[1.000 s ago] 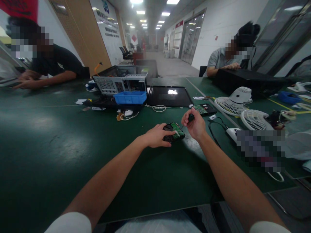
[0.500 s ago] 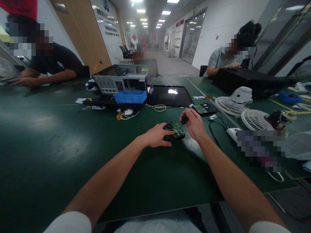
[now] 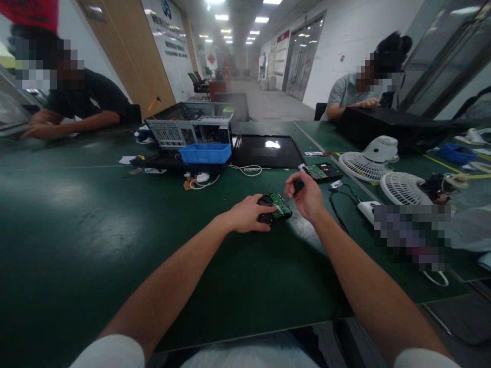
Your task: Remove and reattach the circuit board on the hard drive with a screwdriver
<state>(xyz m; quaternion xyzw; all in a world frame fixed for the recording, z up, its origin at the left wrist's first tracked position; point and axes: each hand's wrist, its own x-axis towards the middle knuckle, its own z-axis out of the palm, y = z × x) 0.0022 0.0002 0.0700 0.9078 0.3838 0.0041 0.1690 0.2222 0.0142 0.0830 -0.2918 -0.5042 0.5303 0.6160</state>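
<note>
– Status of left hand (image 3: 247, 214)?
– Fingers spread, resting on the circuit-board unit (image 3: 282, 205), part of which they cover; unit lies on the bench (image 3: 249, 286).
– Right hand (image 3: 308, 197)?
– Fingers curled around a dark-handled tool (image 3: 298, 185), mostly hidden; thin shaft points toward the unit's edge, tip too small to make out.

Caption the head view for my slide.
Left hand on a circuit-board device, right hand holding a tool, green tabletop.
</note>
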